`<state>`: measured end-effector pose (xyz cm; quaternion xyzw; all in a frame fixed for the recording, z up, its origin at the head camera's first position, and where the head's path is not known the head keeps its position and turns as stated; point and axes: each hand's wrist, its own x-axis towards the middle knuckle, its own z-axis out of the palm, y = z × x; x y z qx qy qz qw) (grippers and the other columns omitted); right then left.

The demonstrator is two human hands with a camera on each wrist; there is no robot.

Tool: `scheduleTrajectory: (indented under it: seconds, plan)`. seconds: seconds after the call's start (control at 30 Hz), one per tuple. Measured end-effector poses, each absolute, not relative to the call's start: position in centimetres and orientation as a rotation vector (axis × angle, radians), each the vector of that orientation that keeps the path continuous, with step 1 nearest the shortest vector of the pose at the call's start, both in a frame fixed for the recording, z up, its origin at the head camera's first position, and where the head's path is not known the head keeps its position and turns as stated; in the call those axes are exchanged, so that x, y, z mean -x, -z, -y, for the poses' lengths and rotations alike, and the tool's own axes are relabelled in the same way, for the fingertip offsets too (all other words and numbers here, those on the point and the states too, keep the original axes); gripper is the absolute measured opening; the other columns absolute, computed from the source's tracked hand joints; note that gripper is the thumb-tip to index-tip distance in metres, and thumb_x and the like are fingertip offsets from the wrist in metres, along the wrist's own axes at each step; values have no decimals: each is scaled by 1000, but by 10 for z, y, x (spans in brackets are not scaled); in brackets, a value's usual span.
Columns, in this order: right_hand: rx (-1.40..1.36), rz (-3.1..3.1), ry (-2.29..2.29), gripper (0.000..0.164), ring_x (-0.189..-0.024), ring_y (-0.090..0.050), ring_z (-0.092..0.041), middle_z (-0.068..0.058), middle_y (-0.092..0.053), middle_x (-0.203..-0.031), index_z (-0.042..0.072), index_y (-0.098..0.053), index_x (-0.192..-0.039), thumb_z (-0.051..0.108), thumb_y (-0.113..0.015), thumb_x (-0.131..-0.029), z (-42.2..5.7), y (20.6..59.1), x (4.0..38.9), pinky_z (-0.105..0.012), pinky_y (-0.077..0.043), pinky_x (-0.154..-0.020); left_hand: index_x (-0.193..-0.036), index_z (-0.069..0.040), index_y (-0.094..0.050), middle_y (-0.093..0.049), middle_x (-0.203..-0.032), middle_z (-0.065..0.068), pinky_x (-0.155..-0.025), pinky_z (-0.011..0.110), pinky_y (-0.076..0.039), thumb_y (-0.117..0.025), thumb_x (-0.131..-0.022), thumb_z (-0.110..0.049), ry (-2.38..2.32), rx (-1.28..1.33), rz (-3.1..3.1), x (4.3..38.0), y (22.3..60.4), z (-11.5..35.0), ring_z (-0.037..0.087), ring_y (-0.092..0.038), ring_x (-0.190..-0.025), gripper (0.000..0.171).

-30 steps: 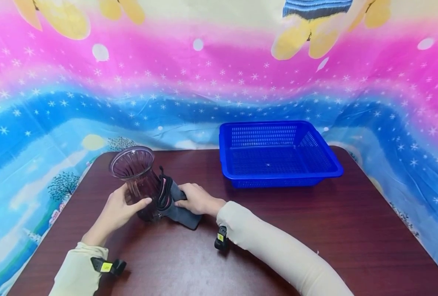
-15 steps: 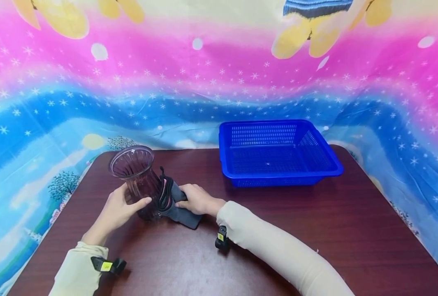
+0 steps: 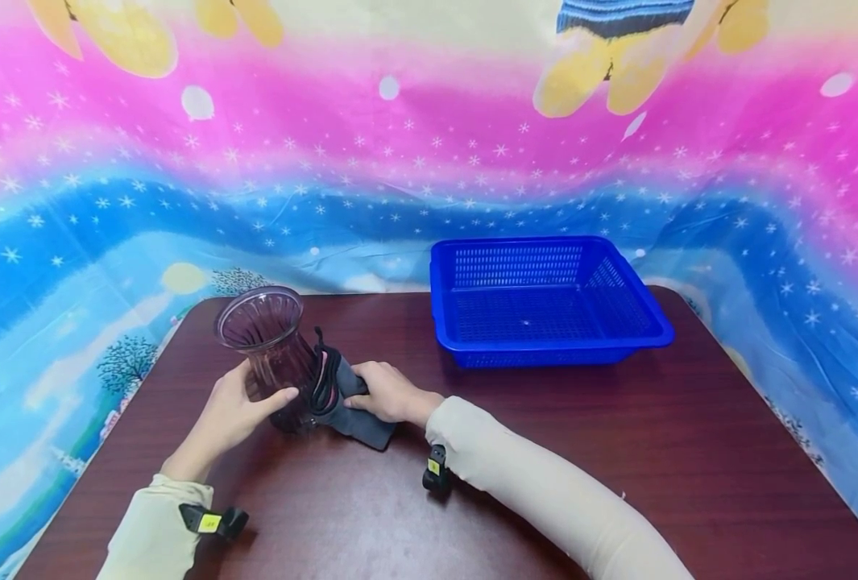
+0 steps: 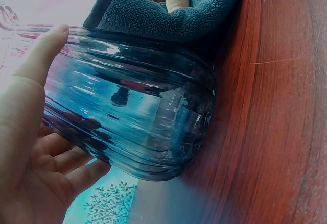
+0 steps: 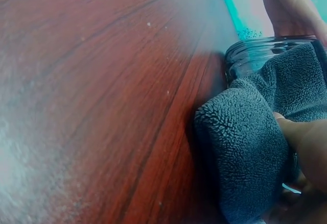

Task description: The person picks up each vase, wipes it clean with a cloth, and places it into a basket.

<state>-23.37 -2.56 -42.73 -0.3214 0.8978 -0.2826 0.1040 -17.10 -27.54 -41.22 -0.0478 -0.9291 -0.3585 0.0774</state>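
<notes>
One glass vase (image 3: 276,362): we found it left of centre in the head view, purple-tinted and mouth uppermost; whether its base sat flat on the dark red table (image 3: 327,499) or leaned slightly, we could not tell.
Left hand (image 3: 236,407): we saw it curled round the vase's body, thumb on the near side and fingers behind.
Right hand (image 3: 388,392): it gripped the bunched grey cloth (image 3: 340,415) near the middle of the frame (most of its fingers were hidden from us, though the thumb was plain).
Grey cloth: its folds touched the vase's right side, sandwiched between glass and right hand.
Smooth glass: we judged this the main hazard; a hard shove through the cloth against a slack left hold could have slid the vase or toppled it towards the left of the frame.
Flared rim (image 3: 254,349): a fold snagging there could, we thought, have dragged the top over.
Thick folds: we reckoned they might have slipped from the right hand if pinched too shallowly.
Blue basket (image 3: 552,349): it sat in the upper right, well apart from the vase, so we thought a knock unlikely.
</notes>
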Motion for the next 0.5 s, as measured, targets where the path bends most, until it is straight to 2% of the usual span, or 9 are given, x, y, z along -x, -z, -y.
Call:
scheduleTrajectory:
  seconds: [0.17, 0.5]
  plan:
    - [956, -2648, 858, 25, -79, -57, -9, 6, -67, -91, 15, -70, -113, 27, -75, -93, 26, 428, 234, -21, -45, -72, -133, 3, -55, -68, -124, 26, -92, 52, -54, -75, -90, -39, 1060, 142, 2791, 171, 412, 275, 40, -67, -113, 63]
    - [957, -2630, 894, 21, -78, -57, -8, 6, -66, -89, 15, -71, -110, 25, -75, -92, 26, 418, 233, -20, -46, -71, -133, 1, -56, -69, -123, 24, -88, 40, -56, -75, -90, -38, 1059, 137, 2792, 171, 414, 276, 37, -68, -112, 61]
